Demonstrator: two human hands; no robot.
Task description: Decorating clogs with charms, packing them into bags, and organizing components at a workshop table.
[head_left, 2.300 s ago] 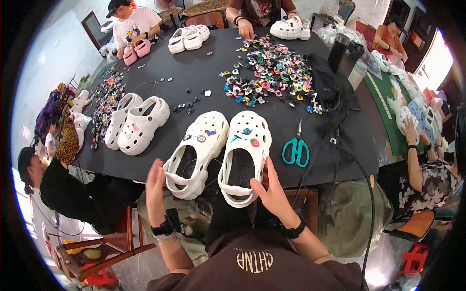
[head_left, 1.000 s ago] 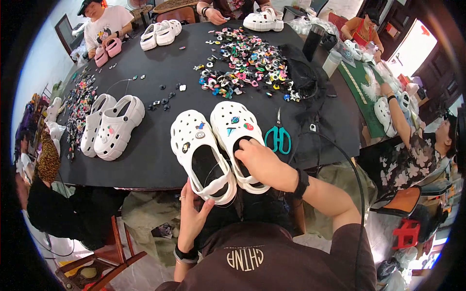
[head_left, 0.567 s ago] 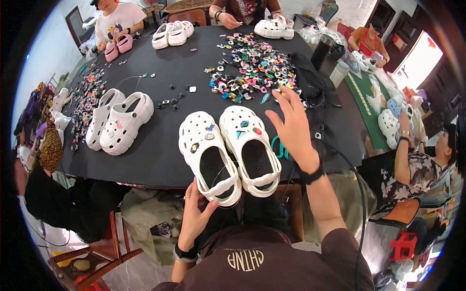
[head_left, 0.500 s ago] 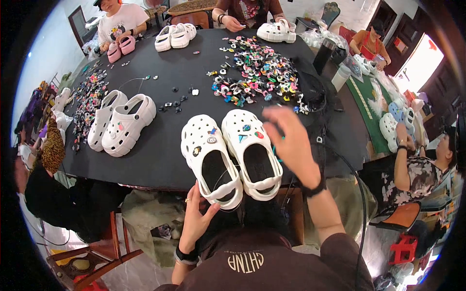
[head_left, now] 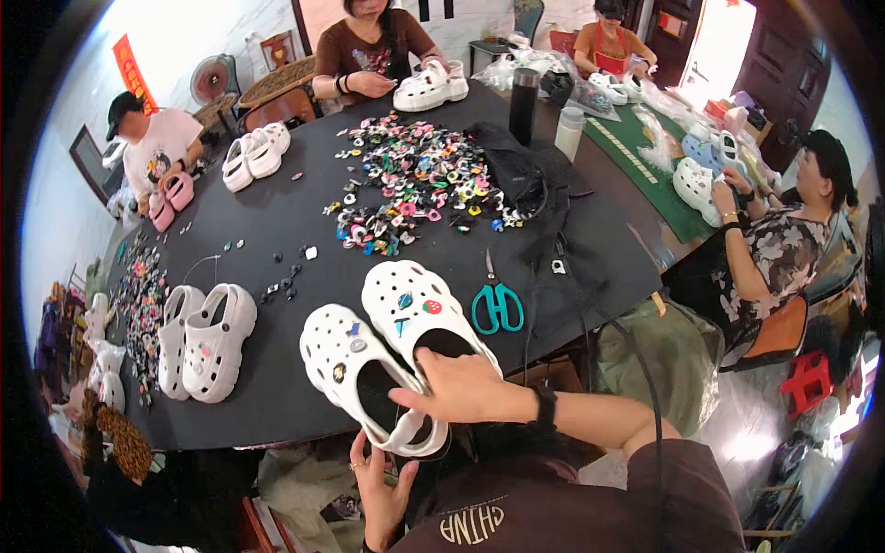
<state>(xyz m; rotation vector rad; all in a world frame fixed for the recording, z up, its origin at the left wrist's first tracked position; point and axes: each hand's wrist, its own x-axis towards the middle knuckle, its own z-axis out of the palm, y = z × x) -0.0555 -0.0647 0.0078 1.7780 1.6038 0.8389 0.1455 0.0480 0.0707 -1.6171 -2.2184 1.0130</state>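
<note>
Moved: my right hand (head_left: 466, 385), from beside the right clog (head_left: 419, 323) to over its foot opening; the scissors (head_left: 495, 288) now show whole.
Clogs in front: two white, side by side, the left clog (head_left: 324, 346) and right clog bearing three charms each.
Other counts: two white clogs (head_left: 219, 346) farther left, one scissors, two bottles (head_left: 524, 106).
Left grip: my left hand (head_left: 381, 493) spread at the left heel.
Right grip: thumb apart; whether fingers pinch, I cannot tell.
Edge: heels overhang the table (head_left: 281, 398).
Room: black tabletop between the pairs.
</note>
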